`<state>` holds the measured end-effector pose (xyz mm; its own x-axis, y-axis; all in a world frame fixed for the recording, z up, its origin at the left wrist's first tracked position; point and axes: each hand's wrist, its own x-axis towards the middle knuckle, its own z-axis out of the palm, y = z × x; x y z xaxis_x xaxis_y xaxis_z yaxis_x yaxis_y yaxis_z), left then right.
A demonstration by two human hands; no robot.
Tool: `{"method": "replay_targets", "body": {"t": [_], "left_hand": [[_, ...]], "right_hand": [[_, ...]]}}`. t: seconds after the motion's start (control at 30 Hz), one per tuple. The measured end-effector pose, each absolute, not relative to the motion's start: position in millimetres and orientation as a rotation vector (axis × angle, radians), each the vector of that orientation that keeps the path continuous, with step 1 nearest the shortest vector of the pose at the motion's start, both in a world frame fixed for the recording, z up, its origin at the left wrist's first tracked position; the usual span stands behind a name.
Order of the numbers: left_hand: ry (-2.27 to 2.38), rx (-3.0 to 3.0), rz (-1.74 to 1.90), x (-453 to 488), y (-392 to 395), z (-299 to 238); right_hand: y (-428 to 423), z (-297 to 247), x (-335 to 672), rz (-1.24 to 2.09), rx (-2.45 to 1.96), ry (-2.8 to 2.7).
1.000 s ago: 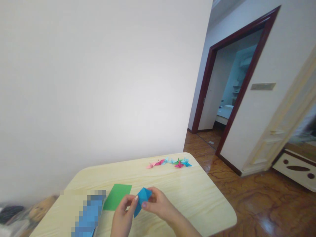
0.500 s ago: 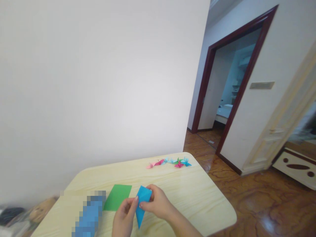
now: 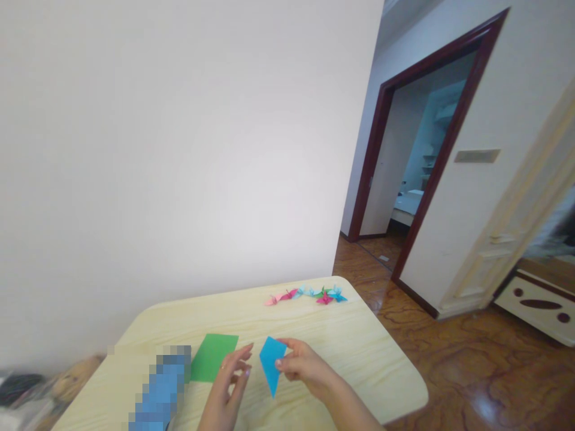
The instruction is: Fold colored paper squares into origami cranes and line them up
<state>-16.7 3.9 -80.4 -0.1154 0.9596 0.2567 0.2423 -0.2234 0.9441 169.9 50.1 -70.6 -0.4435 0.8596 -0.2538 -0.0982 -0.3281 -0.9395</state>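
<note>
A white wall (image 3: 179,149) fills the upper left of the frame, and at the upper right a doorway with a dark red wooden frame (image 3: 384,149) opens onto a room with pale blue walls (image 3: 431,131). Glossy reddish-brown wood floor (image 3: 449,371) spreads across the lower right, with a cream cut-out panel (image 3: 539,304) at the right edge. The pale wood-grain desk (image 3: 359,371) takes up the bottom centre of the frame, its far corner near the doorway. At the lower left of the desk lies a long blue shape (image 3: 162,389), so heavily pixelated that it is probably a bottle, though this is hard to say. Just to its right lies a flat green sheet of paper (image 3: 214,358), and a row of small pink, magenta, green and blue origami cranes (image 3: 305,296) runs along the far edge. Near the front of the desk, above its surface, the right hand (image 3: 305,365) holds a blue kite-shaped piece of folded paper (image 3: 271,365) with its point down. The fingers (image 3: 282,363) of that hand are closed on the paper's right edge. The left hand (image 3: 224,383) is just beside the paper, not touching it, its fingers (image 3: 245,353) open and spread.
</note>
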Motion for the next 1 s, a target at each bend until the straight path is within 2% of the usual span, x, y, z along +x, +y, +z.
{"method": "replay_targets", "body": {"t": [0.1, 0.17, 0.37, 0.47, 1.0], "left_hand": [[1.427, 1.765, 1.350, -18.7, 4.1, -74.2], [1.486, 1.766, 1.367, -18.6, 5.5, -71.1], [1.489, 1.513, 1.252, -16.4, 5.4, -65.4], [1.401, 1.493, 1.218, -12.0, 3.9, -65.9], [1.220, 1.057, 1.205, -1.9, 5.4, -69.3]], "right_hand": [[48.2, -69.3, 168.1, 1.971, -0.980, -1.189], [47.5, -70.7, 165.3, 1.942, -0.977, -1.264], [45.2, -58.1, 163.9, 1.155, -1.121, -1.604], [39.8, -45.8, 163.7, 1.012, -1.061, -1.715], [39.1, -47.3, 150.4, 0.726, -0.936, -1.748]]}}
